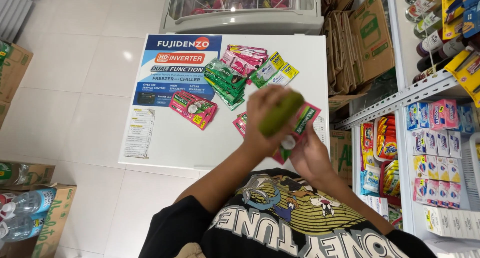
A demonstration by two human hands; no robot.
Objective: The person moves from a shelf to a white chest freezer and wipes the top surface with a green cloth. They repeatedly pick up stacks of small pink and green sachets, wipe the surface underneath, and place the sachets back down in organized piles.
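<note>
Holding a green oblong object [281, 113], blurred, in the left hand [265, 119]; fingers wrapped around it from behind, so that hand is closed on it. Right hand [307, 155] sits just below and right of the green object, fingers pinched on a pink-and-green sachet [306, 119] whose top edge sticks out past the green object. A small white round bit [288, 142] shows between the two hands; can't tell what it is.

Both hands hover over the near right part of the white surface [165, 143], a freezer lid. Beyond the green object lie sorted sachets: a green sachet stack [226, 82] up and left of it, a pink sachet pile [243, 58] further up, yellow-green sachets [275, 72] straight above, and a pink sachet pair [193, 108] to the left. A blue sticker [175, 68] lies far left of the green object.

Progress, judging from the layout: several groups already laid out by colour, one sachet in hand and not yet placed; another pink one [241, 123] lies partly under the left hand.

Hidden or unclear: the green object is motion-blurred, identity uncertain; the held sachet is mostly covered. Shelf [415, 90] goods on the right are cut off by the frame edge.
</note>
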